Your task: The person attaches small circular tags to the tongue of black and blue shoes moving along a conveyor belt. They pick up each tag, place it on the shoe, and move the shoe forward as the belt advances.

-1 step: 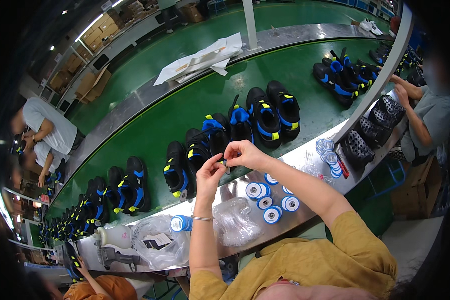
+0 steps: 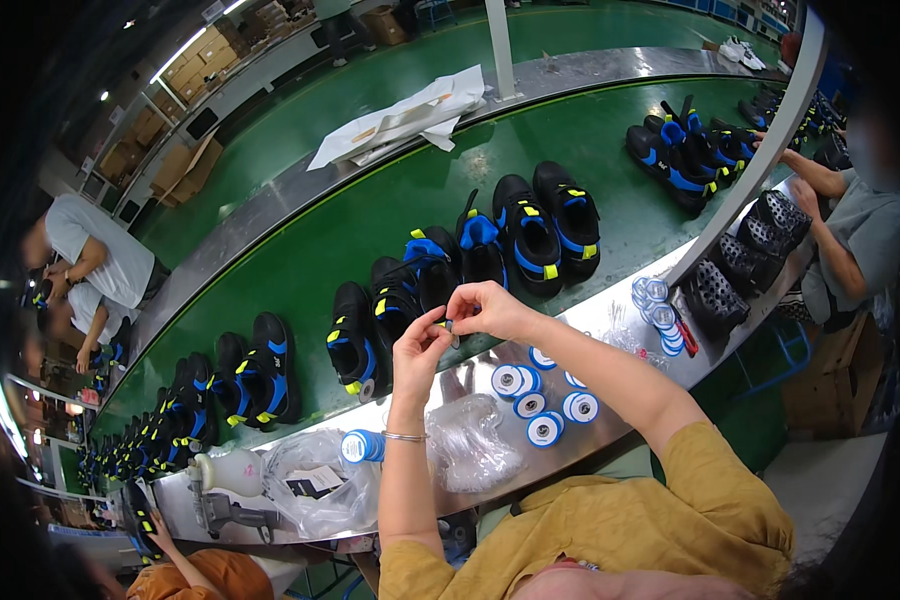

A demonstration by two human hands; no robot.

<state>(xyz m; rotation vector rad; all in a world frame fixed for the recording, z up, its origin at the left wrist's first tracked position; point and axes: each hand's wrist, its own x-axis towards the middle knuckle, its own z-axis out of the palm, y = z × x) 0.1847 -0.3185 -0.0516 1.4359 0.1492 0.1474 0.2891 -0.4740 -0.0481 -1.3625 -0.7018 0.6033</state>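
A: Green conveyor belt [image 2: 370,225] carries black sneakers with blue and yellow straps [image 2: 530,225] in a row, toes toward the worker, so each is within reach.

B: Hands?

A: Left hand [image 2: 420,350] and right hand [image 2: 485,310] meet above the steel desk [image 2: 610,310], each grip pinched shut on one small dark piece [image 2: 450,327] (too small to name), raised close for fine work.

B: Supplies?

A: Round white-and-blue spools [image 2: 530,400] lie just under the hands; clear plastic bags [image 2: 470,445] beside them.
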